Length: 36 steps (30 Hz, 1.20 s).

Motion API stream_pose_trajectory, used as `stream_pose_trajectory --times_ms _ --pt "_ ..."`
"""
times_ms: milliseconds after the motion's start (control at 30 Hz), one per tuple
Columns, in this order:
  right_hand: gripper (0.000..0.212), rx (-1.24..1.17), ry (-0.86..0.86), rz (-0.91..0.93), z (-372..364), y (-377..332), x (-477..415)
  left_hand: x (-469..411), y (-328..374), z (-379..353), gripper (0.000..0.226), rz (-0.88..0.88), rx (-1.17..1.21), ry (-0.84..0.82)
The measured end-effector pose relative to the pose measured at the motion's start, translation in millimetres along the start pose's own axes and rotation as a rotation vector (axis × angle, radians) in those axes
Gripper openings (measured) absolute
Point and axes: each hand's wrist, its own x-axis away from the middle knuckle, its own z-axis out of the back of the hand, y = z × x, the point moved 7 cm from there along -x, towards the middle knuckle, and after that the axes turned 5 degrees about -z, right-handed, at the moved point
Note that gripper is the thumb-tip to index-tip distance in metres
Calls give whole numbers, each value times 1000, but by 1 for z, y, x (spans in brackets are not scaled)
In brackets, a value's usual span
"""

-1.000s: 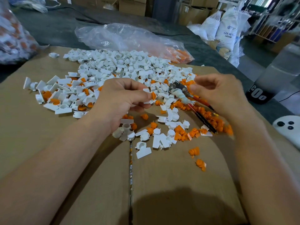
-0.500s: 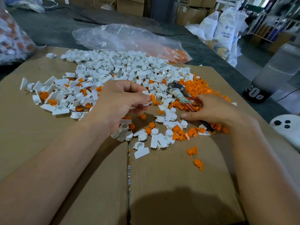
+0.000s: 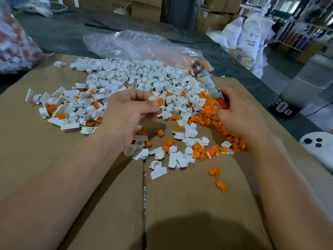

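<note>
White-and-orange piece (image 3: pixel 158 102); taped tool (image 3: pixel 207 82), aslant

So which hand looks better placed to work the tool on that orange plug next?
Probably the right hand: it grips the tool, while the left hand pinches the white piece with the plug.

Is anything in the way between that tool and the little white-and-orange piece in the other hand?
Nothing visible does. The left hand pinches the white-and-orange piece above the pile; the right hand grips the tool, its head tilted up. Only air lies between.
</note>
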Motion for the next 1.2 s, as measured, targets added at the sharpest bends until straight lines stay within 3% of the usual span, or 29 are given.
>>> stream_pose_trajectory --times_ms 100,267,433,767,1200 --pt "32 -95 85 167 10 -21 9 -2 3 2 22 -44 46 43" --pt "37 -91 -65 286 -5 -40 18 -4 4 5 19 -81 137 92" --pt "42 -105 -156 304 -16 -47 24 -8 1 13 14 -64 254 176" --pt "47 -89 -195 313 -24 -53 27 -9 2 13 18 -96 270 179" --pt "31 -80 -270 325 -28 -60 34 -8 -1 13 19 -66 254 194"
